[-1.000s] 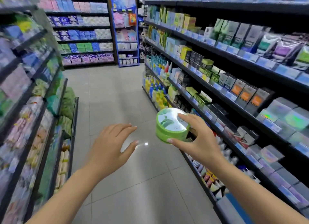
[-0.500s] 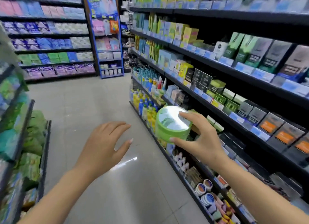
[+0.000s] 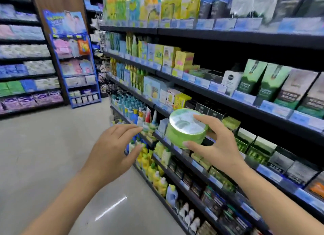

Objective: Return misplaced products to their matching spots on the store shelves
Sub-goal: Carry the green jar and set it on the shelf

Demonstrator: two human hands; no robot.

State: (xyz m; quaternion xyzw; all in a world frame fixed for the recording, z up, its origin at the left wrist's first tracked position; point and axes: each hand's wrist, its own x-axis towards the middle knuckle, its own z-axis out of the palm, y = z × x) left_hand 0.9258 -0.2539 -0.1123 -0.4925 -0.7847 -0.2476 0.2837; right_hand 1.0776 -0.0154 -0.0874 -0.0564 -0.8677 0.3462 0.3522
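Setting: a shop aisle seen from head height, with a pale tiled floor (image 3: 43,155) and dark shelving (image 3: 245,40) running along the right side.
Task item: a round, shallow green plastic jar with a pale, glossy lid (image 3: 186,126), held in the air in front of the right-hand shelves, tilted so the lid faces up and toward the camera.
Right hand: the right hand (image 3: 213,143) grips the jar from its right side, thumb under the lower rim and fingers (image 3: 201,118) across the top edge of the lid.
Left hand: the left hand (image 3: 112,150) is loose and holds nothing, fingers half-curled and pointing toward the jar; it floats just left of the jar, not touching it.
Relation: the jar sits between the two hands, level with the fingertips of the left one.
Behind the jar: small black boxes (image 3: 206,110) and a green box (image 3: 231,123) stand on the shelf just past it.
Below: yellow pump bottles (image 3: 152,169) line a lower shelf.
Far end: a blue freestanding display rack (image 3: 75,59) stands at the aisle's end, with blurred pastel packs (image 3: 26,68) on shelves to its left.
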